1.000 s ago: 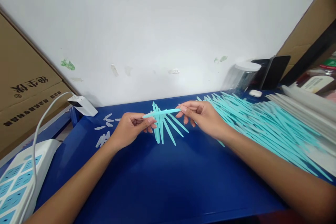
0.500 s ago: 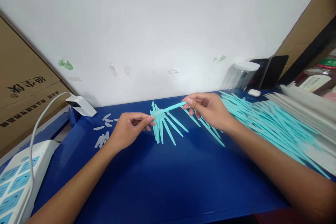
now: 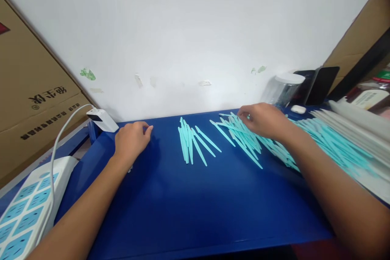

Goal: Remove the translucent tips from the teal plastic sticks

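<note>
My left hand (image 3: pixel 132 140) hovers over the left of the blue table, thumb and fingertips brought together. Whatever they may hold is too small to make out. Small clear pieces (image 3: pixel 130 169) show only slightly beneath it; the hand hides the rest. On the right, my right hand (image 3: pixel 262 120) reaches down into a pile of thin turquoise sticks (image 3: pixel 243 134) with tapered ends. Its fingers are curled, and I cannot see what is between them. Between my hands lies a fanned group of similar turquoise sticks (image 3: pixel 190 140).
A white power strip (image 3: pixel 63 170) and a white device with a cable (image 3: pixel 105 121) are at left, beside a cardboard box (image 3: pixel 45 73). At right stand a lidded clear jar (image 3: pixel 284 91), a dark phone (image 3: pixel 322 85), a white case (image 3: pixel 298 109) and pale stacked packets (image 3: pixel 359 134).
Both hands held one turquoise stick between them. They have parted: my left hand moved left over the clear pieces, my right hand to the pile. That stick is no longer between them.
</note>
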Motion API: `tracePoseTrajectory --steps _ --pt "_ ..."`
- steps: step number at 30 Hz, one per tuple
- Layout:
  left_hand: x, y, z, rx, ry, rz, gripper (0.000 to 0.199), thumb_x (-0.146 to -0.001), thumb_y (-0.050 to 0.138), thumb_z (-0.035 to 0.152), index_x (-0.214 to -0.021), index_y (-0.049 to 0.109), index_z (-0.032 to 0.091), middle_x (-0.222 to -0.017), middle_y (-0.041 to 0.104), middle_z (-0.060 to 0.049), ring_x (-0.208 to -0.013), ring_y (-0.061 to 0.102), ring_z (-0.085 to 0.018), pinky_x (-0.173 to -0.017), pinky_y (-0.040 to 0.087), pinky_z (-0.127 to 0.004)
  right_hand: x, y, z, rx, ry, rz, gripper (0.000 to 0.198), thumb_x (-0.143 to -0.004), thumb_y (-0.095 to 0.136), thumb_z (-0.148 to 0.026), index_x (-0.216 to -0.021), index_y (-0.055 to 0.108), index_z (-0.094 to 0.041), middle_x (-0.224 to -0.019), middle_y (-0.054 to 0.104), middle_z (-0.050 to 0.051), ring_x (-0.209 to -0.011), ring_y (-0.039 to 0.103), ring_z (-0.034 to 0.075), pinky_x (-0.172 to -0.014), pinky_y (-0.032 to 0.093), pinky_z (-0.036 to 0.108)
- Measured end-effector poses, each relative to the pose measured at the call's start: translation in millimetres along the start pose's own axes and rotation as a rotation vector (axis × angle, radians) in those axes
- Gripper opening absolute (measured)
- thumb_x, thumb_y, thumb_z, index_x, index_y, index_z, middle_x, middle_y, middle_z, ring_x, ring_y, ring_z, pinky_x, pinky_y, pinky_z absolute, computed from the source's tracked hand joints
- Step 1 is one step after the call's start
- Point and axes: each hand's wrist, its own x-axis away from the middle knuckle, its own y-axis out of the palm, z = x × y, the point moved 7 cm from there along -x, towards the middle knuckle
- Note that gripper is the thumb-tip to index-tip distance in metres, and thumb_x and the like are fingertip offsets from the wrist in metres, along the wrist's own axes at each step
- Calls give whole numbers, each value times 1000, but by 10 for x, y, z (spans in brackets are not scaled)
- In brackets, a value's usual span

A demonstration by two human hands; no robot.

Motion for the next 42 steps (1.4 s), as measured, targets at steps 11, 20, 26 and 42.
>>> tracePoseTrajectory --steps 11,20,26,42 --pt "-216 198 -406 392 130 -443 45 -67 77 68 -78 78 24 -61 68 -4 -54 62 -23 -49 39 -29 117 183 -634 -354 -59 -66 27 -94 63 -44 -89 73 -20 -86 75 9 -72 65 23 -62 40 33" --pt "-317 244 -682 404 115 -452 55 -53 83 59 -93 78 23 -82 72 -8 -73 67 -29 -63 47 -34 203 445 -814 -388 -18 -193 15 -95 65 -33 -87 67 -20 -88 72 9 -71 62 21 -59 39 33" --pt "-275 332 -467 447 258 -500 45 -64 79 68 -77 76 24 -74 68 -6 -69 60 -24 -63 45 -31 208 401 -749 -495 18 -271 22 -91 66 -29 -70 64 -21 -59 64 4 -50 54 17 -48 32 32" --pt "27 180 344 1141 240 -369 46 -90 74 53 -123 71 20 -96 73 -6 -87 65 -18 -77 52 -28 199 236 -898 -919 -119 -158 18 -98 59 -37 -90 62 -21 -80 72 2 -69 62 17 -64 45 29"
